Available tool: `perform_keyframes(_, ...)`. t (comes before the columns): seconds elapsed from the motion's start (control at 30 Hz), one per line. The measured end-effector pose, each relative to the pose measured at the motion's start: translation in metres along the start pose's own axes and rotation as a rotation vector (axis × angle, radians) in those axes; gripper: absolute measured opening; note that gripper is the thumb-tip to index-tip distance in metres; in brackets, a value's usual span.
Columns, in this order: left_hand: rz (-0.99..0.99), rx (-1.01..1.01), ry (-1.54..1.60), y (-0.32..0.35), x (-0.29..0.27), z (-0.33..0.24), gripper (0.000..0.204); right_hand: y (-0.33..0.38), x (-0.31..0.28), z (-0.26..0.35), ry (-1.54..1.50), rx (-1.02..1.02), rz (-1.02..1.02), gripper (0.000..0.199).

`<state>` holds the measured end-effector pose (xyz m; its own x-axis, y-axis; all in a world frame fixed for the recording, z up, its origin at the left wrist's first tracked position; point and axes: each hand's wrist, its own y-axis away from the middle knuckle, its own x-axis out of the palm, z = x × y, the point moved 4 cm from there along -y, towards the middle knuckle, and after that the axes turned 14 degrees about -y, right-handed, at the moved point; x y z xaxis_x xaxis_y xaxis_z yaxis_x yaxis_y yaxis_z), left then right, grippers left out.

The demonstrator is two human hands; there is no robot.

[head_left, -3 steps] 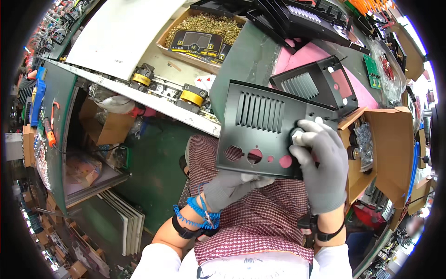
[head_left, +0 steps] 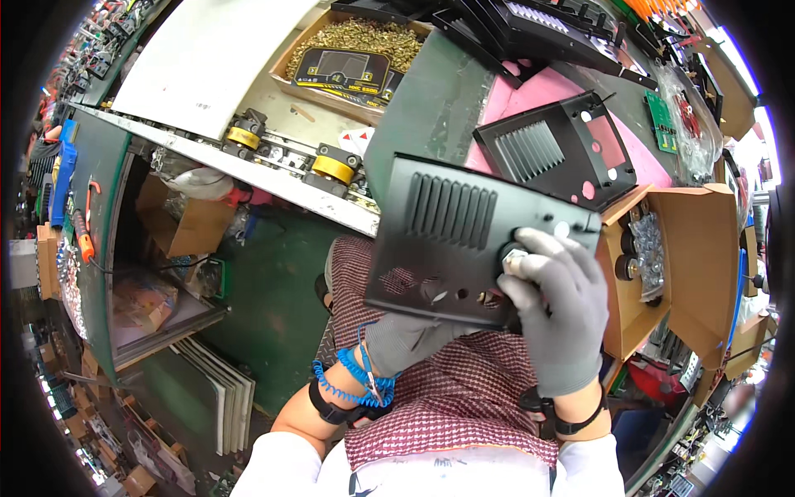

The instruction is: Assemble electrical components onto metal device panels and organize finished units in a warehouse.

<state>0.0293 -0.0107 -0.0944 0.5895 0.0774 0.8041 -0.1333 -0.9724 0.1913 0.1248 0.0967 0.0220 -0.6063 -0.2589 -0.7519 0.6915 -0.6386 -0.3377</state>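
Black, slotted, round-holed panel [head_left: 431,263]; left fingers [head_left: 422,330] grip its edge; right fingers [head_left: 556,253] pinch a silvery fitting [head_left: 513,262].

Near panel [head_left: 439,257]: centre of frame; right hand [head_left: 563,311] over its right part, left hand [head_left: 410,341] at its lower edge. Far panel [head_left: 530,153]: behind, upper right, on sheet [head_left: 542,89]. Carton [head_left: 704,257]: right side, bagged parts [head_left: 649,258] inside.

A worker is wearing pale-tipped grey gloves [head_left: 406,341], white sleeves [head_left: 281,465] and a maroon-and-white checked garment [head_left: 464,406].
At the checked garment's left edge, a coiled blue cord [head_left: 386,394] is circling above a black strap [head_left: 325,406]; right of it, another black strap [head_left: 584,424] is showing; below, a white top [head_left: 451,480] is bearing dark marks.
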Motion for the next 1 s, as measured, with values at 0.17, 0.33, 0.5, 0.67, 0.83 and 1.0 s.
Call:
perform_keyframes(0.17, -0.080, 0.262, -1.113, 0.009, 0.000, -0.006, 0.040, 0.015, 0.006, 0.005, -0.090, 0.040, -0.025, 0.026)
perform_keyframes(0.33, -0.105, 0.169, -0.771, -0.004, -0.002, -0.004, 0.041, 0.014, 0.004, 0.001, -0.198, 0.067, -0.035, 0.025)
perform_keyframes(0.5, -0.117, 0.140, -0.691, -0.008, 0.003, -0.011, 0.042, 0.011, -0.001, 0.002, -0.239, 0.063, -0.011, 0.025)
perform_keyframes(0.67, -0.130, 0.118, -0.640, -0.006, 0.002, -0.007, 0.043, 0.010, 0.001, 0.001, -0.265, 0.116, 0.004, 0.026)
perform_keyframes(0.83, -0.164, 0.055, -0.604, 0.001, 0.004, -0.007, 0.045, 0.006, 0.003, 0.003, -0.223, 0.091, -0.043, 0.025)
perform_keyframes(1.0, -0.181, 0.008, -0.063, 0.011, 0.017, -0.019, 0.047, 0.002, -0.001, -0.002, -0.164, 0.055, -0.009, 0.025)
